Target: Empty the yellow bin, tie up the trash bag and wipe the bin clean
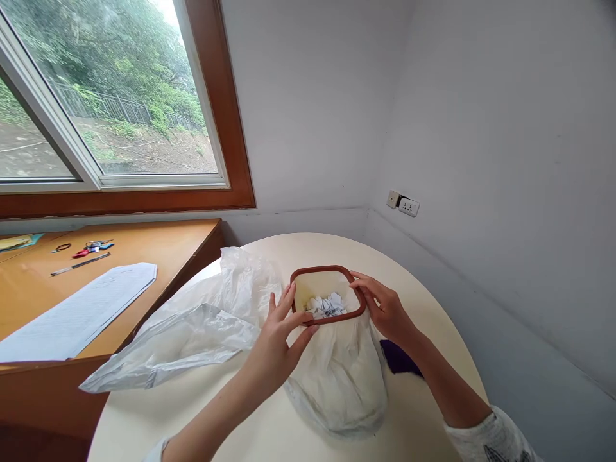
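A small trash bin with a brown rim [321, 268] stands on the round table. Crumpled paper scraps [330, 305] lie inside it. A translucent white bag [337, 378] hangs from under the rim and spreads over the near tabletop. At the rim's left front corner, my left hand [278, 337] grips with fingers over the frame and thumb at the front. My right hand [385, 305] pinches the right side of the rim, its thumb partly hidden. Left of the bin lies another loose white plastic bag [206, 327], close to my left hand.
The round cream table [308, 244] meets a brown desk [158, 240] on the left, which bears papers [86, 314], a pen [81, 264] and keys [94, 248]. A dark purple item [399, 358] lies by my right forearm. Walls with a socket [409, 206] stand behind.
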`<action>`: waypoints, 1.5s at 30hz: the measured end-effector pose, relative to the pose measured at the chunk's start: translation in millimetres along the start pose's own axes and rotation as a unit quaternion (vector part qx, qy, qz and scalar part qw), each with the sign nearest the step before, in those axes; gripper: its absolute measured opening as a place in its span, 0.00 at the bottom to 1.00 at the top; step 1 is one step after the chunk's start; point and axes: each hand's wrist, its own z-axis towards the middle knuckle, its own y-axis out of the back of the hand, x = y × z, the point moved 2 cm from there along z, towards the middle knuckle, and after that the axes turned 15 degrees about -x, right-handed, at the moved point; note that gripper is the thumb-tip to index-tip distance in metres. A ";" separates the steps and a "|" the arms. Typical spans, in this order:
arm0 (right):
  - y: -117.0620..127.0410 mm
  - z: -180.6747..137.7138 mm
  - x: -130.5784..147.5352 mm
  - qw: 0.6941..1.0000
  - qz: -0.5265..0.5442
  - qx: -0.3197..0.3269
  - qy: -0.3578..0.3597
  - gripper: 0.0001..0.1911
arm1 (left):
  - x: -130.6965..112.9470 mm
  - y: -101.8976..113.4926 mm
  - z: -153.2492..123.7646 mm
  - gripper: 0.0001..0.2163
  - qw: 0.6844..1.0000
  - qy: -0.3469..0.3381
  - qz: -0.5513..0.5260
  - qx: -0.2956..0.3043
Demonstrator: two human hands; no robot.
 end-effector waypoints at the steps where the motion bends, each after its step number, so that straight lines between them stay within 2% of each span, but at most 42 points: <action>1: -0.1 -0.2 -0.6 1.000 0.002 -0.002 -0.001 0.15 | -0.1 -0.4 -0.6 0.08 1.000 -0.003 0.000 -0.002; 15: -15.0 -20.7 -9.6 0.992 0.097 -0.038 -0.067 0.17 | -1.3 -2.2 -3.3 0.09 0.999 -0.026 0.020 0.003; 23: -12.6 -18.2 -10.8 0.994 0.077 -0.045 -0.055 0.15 | -1.2 -2.6 -4.0 0.09 0.999 -0.031 0.018 -0.002; 36: -32.5 -31.2 -17.4 0.979 0.148 -0.106 -0.089 0.17 | 3.9 -8.4 -6.4 0.09 0.999 -0.031 0.003 -0.020; 45: -31.8 -27.4 -17.7 0.981 0.141 -0.103 -0.090 0.16 | 4.4 -5.1 -5.4 0.08 0.999 -0.045 0.016 -0.024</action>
